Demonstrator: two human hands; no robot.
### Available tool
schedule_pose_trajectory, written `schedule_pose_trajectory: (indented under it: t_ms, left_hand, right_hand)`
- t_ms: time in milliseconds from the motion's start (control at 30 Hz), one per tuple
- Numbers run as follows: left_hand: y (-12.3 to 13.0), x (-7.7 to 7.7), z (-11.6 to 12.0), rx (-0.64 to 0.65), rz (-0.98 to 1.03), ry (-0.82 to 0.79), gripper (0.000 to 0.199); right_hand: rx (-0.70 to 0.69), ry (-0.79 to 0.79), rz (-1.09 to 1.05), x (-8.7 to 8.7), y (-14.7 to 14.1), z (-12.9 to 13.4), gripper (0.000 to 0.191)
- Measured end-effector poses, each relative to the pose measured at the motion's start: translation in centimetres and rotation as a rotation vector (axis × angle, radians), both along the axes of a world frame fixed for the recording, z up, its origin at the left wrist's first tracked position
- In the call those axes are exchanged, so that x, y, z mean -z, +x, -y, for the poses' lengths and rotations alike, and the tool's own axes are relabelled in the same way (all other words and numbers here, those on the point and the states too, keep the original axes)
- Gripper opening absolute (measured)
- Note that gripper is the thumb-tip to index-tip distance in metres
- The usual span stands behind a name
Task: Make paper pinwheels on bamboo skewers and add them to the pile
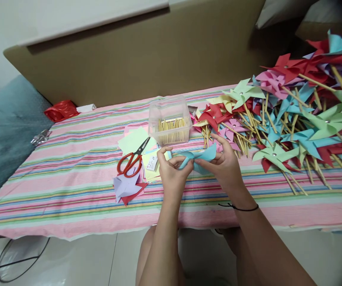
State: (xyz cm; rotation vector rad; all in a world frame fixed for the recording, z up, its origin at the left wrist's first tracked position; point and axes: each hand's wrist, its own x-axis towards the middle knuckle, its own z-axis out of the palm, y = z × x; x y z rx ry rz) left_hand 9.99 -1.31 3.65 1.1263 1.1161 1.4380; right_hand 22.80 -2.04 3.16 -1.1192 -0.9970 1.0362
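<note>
Together, left hand and right hand pinch folded blue paper; red-handled scissors lie leftward

Brown panel behind striped cloth; whitish wall; teal cushion left; pale tiled floor.

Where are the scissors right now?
Head view, left of centre: the scissors lie left of the left hand, blades over green paper and pointing towards the clear box, red handles just above the purple paper.
</note>
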Motion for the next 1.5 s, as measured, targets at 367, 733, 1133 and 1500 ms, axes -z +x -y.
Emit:
schedule_pose_trajectory:
  t_ms: [367, 733, 1133, 1500]
  left_hand:
    - [0.18, 0.24, -0.2, -0.021, 0.028, 0.004, 0.062]
    - [0.09, 0.1, -0.22, 0.034, 0.05, -0.016, 0.062]
    - [0.06, 0.24, -0.21, 0.052, 0.045, -0.039, 0.063]
    - [0.06, 0.11, -0.18, 0.033, 0.015, -0.051, 0.064]
  right_hand:
    - [0.002, 0.006, 0.022, -0.25, 0.04, 0.14, 0.08]
    - [0.03, -0.013, 0.053, 0.13, 0.43, -0.03, 0.075]
    - [0.014, -0.035, 0.098, -0.19, 0.76, 0.04, 0.07]
    - [-0.025, 0.009, 0.071, 0.1, 0.85, -0.05, 0.069]
